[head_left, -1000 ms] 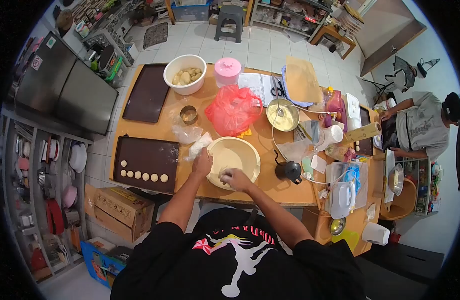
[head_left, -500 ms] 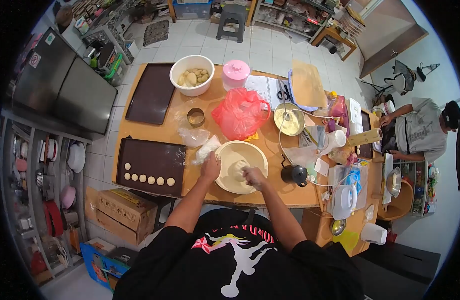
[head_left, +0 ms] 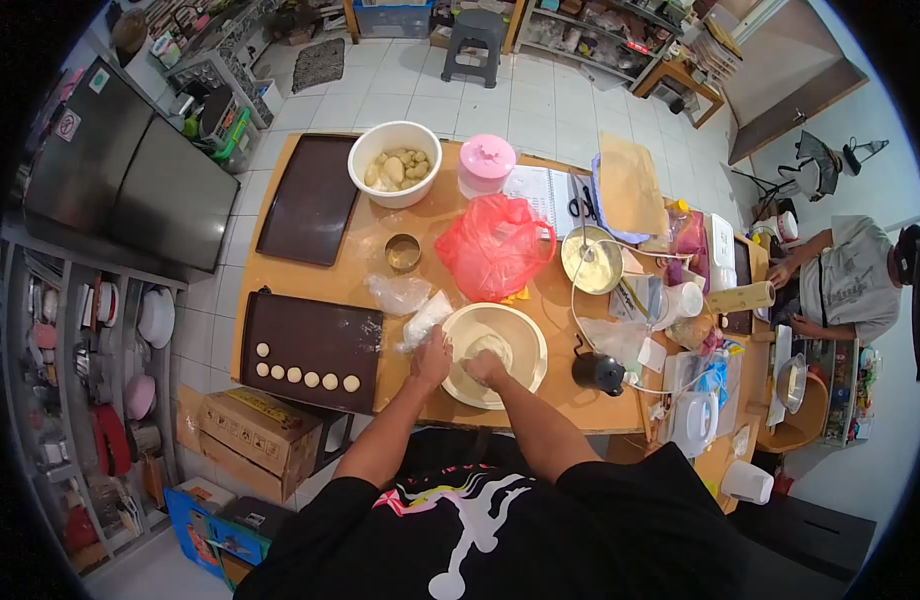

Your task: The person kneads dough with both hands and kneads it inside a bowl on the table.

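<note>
Dough (head_left: 494, 345): pale lump, inside cream bowl (head_left: 533, 372). Desk (head_left: 420, 285): beneath bowl. Dark tray (head_left: 315, 335): bowl's nine o'clock. Left hand (head_left: 434, 360): at nine-o'clock rim, grip unclear. Right hand (head_left: 487, 369): on dough, fingers curled. Dough balls (head_left: 312, 379): seven, on tray.

The right hand (head_left: 485, 368)'s fingertips are hidden against the dough (head_left: 490, 347); the co-worker (head_left: 848, 275)'s handwork is too small to tell.

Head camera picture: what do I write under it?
Bare right hand on pale dough in a round cream bowl, left hand by its rim, near a dark rectangular tray of pale balls.
</note>
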Demonstrator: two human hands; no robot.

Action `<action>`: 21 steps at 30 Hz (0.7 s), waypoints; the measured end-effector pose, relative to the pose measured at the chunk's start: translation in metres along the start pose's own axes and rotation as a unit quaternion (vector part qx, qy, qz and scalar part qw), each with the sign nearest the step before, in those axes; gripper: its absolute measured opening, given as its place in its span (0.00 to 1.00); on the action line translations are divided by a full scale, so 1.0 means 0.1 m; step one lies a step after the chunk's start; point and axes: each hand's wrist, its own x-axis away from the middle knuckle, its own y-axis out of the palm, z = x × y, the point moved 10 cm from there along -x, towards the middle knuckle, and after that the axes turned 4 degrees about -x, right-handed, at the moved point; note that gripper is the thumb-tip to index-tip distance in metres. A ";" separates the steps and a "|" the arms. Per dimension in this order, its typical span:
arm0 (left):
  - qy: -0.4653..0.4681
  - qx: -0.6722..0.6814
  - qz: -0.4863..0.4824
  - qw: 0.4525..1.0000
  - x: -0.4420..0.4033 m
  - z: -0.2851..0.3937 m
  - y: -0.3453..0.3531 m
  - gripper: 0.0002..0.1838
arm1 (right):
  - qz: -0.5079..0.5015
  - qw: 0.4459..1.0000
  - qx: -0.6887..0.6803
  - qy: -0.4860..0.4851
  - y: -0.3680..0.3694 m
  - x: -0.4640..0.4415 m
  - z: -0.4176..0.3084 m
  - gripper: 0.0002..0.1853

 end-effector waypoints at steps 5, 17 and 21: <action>-0.022 0.004 -0.011 1.000 0.00 0.00 0.02 0.20 | -0.041 0.978 -0.187 0.082 -0.13 0.15 -0.10 0.24; -0.088 0.023 0.046 0.995 0.12 0.02 -0.01 0.18 | -0.168 0.857 -0.469 0.132 0.01 0.21 -0.14 0.18; -0.117 0.031 0.062 0.991 0.17 0.00 0.02 0.18 | -0.237 0.761 -0.584 0.154 0.10 0.26 -0.20 0.19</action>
